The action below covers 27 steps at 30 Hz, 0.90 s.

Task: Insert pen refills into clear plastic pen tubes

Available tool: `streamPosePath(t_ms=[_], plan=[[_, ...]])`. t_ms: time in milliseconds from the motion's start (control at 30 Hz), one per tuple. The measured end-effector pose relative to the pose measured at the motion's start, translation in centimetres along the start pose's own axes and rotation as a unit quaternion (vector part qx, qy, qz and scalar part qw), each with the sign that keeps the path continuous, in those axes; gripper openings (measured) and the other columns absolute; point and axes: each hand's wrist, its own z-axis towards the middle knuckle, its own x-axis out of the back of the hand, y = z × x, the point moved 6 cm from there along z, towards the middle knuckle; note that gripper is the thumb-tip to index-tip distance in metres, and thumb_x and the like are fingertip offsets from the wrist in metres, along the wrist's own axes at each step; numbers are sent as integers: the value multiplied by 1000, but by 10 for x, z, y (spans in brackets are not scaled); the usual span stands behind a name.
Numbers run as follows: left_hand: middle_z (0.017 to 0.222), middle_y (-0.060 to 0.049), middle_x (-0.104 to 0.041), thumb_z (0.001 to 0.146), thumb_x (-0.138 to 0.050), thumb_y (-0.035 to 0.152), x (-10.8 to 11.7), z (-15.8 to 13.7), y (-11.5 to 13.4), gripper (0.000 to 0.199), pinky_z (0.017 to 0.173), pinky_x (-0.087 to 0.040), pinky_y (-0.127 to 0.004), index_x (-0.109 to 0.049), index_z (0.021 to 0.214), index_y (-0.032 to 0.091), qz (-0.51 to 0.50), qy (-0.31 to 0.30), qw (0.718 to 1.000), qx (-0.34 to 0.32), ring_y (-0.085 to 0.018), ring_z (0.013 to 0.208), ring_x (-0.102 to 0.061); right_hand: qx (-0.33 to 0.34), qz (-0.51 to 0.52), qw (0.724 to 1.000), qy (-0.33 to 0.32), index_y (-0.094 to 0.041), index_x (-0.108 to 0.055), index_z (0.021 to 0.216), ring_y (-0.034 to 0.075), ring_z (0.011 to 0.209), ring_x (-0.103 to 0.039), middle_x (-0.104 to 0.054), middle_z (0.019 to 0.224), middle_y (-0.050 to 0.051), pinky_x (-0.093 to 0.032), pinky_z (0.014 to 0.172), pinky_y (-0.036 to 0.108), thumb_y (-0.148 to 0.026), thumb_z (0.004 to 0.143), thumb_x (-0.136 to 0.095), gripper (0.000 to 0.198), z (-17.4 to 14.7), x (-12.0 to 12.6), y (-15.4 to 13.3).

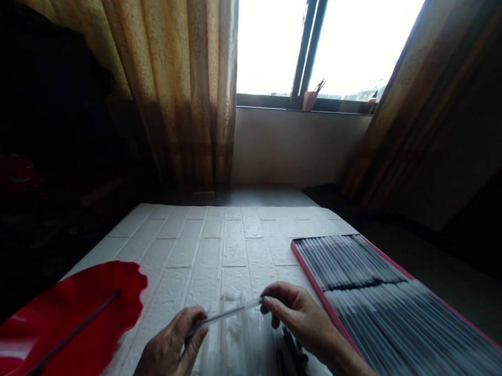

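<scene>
My left hand and my right hand hold a thin, pale, see-through tube between them. The left pinches one end between thumb and fingers, while the right has its fingertips closed on the other. The tube is slightly tilted, higher at its right end. Below it lie several clear plastic strips or sleeves, blurred. Dark slim pieces lie beside them, partly behind my right hand; their kind I cannot make out.
At the left, a red wavy-edged tray holds one dark thin stick. A pink-edged box at the right contains two rows of slim, sleeved sticks. White brick-patterned sheeting covers the table. Beyond are a curtain and a window.
</scene>
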Motion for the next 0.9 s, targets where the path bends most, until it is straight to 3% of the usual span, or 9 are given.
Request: streamPosePath(t_ms=[267, 433, 767, 900], plan=[[89, 7, -75, 101, -40, 42, 2, 3, 5, 21, 71, -56, -12, -58, 103, 33, -7, -46, 999, -18, -11, 79, -75, -5, -5, 1000, 3, -15, -64, 75, 10, 53, -53, -64, 66, 1, -43, 52, 23, -38, 73, -64, 23, 0, 0, -2], [86, 6, -75, 96, -47, 49, 1, -1, 0, 26, 64, -57, -13, -52, 114, 31, -8, -22, 1000, 2, -11, 68, -74, -9, 0, 1000, 9, -15, -64, 74, 10, 52, -53, -64, 66, 1, -43, 52, 24, -40, 72, -65, 25, -1, 0, -3], [91, 5, -74, 99, -43, 43, 3, 5, 8, 21, 75, -55, -12, -60, 103, 32, -18, -51, 998, -18, -11, 83, -74, -13, 4, 1000, 9, -15, -64, 75, 10, 53, -53, -65, 66, 1, -44, 52, 24, -39, 71, -65, 25, -1, 0, -1], [90, 5, -76, 97, -48, 47, 4, 6, 10, 22, 67, -56, -10, -56, 111, 32, -14, -39, 999, -26, -11, 73, -76, -15, 7, 1000, 13, -15, -64, 74, 10, 53, -53, -65, 65, 0, -44, 52, 24, -40, 70, -66, 25, 0, 1, -1]])
